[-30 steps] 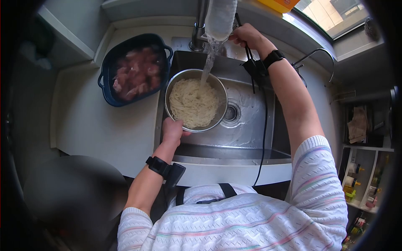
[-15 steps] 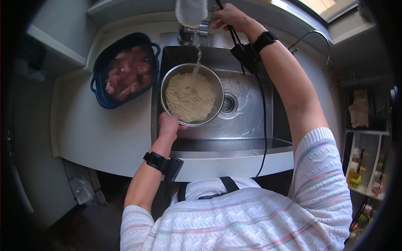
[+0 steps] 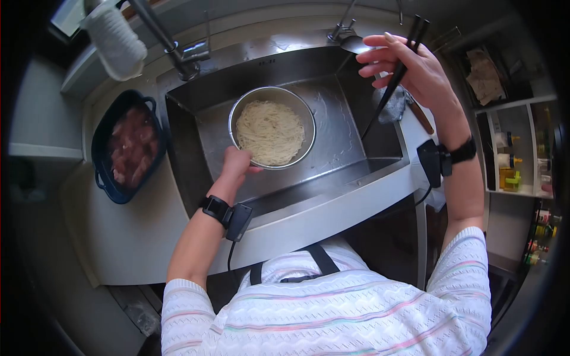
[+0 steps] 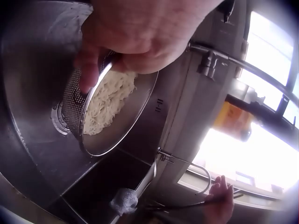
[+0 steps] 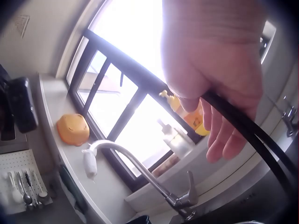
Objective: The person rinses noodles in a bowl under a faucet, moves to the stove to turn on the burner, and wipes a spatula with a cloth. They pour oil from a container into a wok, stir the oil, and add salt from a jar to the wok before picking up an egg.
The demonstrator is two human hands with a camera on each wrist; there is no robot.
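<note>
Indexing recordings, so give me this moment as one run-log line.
left hand: grips perforated metal strainer at rim; contents: noodles; right hand: holds black chopsticks; larger faucet: no stream visible; blue dish: raw meat

- Two hands: the left (image 3: 237,161) left of centre in the head view, the right (image 3: 415,74) at upper right.
- One perforated metal bowl (image 3: 301,107), mid-frame, with one mound of noodles (image 3: 270,132); strands too many to count.
- Two chopsticks (image 3: 393,85), upper right.
- One blue dish (image 3: 122,197) with two handles, at left; its meat pieces (image 3: 132,145) overlap too much to count.
- One sink (image 3: 332,139), centre.
- Two taps (image 3: 189,66), upper left and upper right.
- Two wrist devices (image 3: 238,222), one per forearm.
- Two striped sleeves (image 3: 189,308), lower left and lower right.
- In the right wrist view, one orange tub (image 5: 73,129), left of centre.
</note>
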